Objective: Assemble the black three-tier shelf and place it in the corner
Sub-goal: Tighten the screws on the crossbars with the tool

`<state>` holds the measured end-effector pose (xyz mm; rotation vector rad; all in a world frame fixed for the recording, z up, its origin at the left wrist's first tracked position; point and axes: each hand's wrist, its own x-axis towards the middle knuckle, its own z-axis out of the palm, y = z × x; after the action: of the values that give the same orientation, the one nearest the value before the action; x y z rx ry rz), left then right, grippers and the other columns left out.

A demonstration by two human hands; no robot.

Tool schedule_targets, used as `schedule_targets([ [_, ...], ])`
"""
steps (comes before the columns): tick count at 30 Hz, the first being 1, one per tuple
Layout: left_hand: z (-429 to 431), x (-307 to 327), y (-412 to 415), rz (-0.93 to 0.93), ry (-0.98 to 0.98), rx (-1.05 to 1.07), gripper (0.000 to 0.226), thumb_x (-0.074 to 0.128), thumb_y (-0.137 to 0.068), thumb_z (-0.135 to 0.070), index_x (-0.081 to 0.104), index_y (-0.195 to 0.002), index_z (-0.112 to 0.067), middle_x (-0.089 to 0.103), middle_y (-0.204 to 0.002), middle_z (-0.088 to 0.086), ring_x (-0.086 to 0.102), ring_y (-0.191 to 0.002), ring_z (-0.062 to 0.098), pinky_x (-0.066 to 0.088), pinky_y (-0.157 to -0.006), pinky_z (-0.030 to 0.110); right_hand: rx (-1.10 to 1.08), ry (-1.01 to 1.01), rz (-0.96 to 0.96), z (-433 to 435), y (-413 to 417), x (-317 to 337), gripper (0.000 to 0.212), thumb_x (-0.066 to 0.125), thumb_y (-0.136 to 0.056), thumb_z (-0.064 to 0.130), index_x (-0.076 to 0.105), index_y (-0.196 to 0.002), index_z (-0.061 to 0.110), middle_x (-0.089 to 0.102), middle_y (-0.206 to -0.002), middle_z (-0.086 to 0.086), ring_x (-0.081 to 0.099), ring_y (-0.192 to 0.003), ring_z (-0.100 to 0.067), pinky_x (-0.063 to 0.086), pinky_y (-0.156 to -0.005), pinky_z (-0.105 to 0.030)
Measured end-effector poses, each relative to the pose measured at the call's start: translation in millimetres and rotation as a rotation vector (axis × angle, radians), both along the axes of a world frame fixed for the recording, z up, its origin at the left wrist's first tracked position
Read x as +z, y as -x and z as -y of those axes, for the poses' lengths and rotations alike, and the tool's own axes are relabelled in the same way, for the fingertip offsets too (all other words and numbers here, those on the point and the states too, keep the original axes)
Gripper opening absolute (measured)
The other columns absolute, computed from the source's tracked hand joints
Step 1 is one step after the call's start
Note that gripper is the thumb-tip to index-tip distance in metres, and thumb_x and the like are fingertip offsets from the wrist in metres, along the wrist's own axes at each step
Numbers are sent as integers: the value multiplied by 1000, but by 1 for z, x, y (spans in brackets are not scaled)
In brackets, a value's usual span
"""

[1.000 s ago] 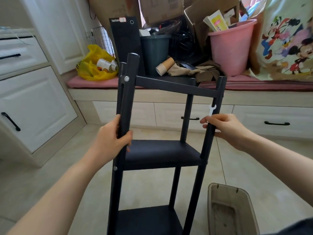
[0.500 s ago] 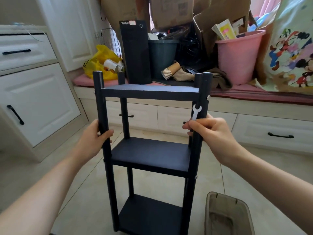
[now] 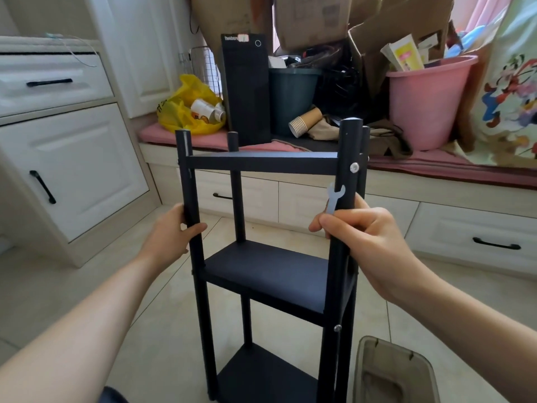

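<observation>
The left hand [image 3: 171, 231] was curled round the front left post [image 3: 191, 199] of the black shelf [image 3: 267, 274], between the top and middle tiers. The right hand [image 3: 369, 242] gripped the front right post [image 3: 347, 158] at about the same height, pinching a small wrench [image 3: 334, 199] against it. The shelf stood upright over the tiled floor [image 3: 145, 286] before a bench [image 3: 290, 199] of drawers, its feet out of view. It looked light yet stiff, its posts smooth. A two-handed hold on the posts seemed soundest, though the loose wrench might slip.
</observation>
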<state>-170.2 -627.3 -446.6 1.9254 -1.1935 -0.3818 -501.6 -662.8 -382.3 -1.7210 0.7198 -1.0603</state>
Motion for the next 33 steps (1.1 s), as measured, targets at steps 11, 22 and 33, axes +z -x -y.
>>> schedule_targets([
  [11,0,23,26,336,-310,252,27,76,-87,-21,56,-95,-4,63,-89,12,63,-81,32,51,-66,38,86,223,-182,-13,-8,7,18,68,-91,14,81,-83,24,52,-96,0,53,-93,-4,41,-84,-9],
  [22,-30,38,95,-98,-450,-359,78,88,-77,-29,50,-145,-23,69,-123,-10,68,-100,4,55,-83,19,212,116,-215,-2,-15,21,17,63,-94,21,80,-96,26,61,-123,-3,46,-125,4,37,-104,-17],
  [33,-37,12,182,-557,52,-567,26,65,-91,-40,60,-97,-15,64,-67,-3,65,-69,13,60,-85,37,182,116,-35,-5,-30,15,18,64,-94,15,81,-88,21,69,-105,9,60,-108,2,48,-90,-14],
])
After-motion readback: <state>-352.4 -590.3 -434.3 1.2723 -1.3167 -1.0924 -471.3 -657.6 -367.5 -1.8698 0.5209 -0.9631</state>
